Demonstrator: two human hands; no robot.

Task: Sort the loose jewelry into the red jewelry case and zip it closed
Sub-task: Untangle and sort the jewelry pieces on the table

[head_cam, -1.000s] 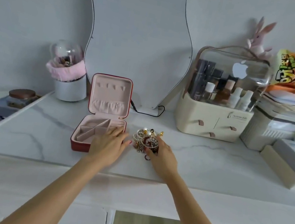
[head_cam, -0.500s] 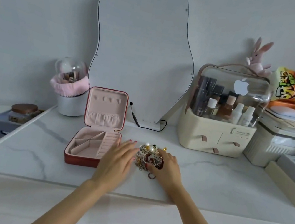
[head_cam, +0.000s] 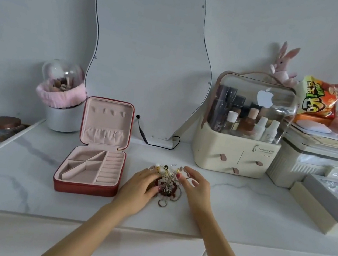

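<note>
Left hand (head_cam: pixel 140 188) now off red jewelry case (head_cam: pixel 89 170), both hands loose-fingered, flanking jewelry pile (head_cam: pixel 166 183).

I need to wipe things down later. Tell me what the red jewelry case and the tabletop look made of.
Red jewelry case: matte red shell, likely faux leather; soft pink lining, velvet-like, with no shine. Tabletop: white with grey veins and a slight sheen, so marble or a marble-look slab; the picture cannot settle which.
</note>
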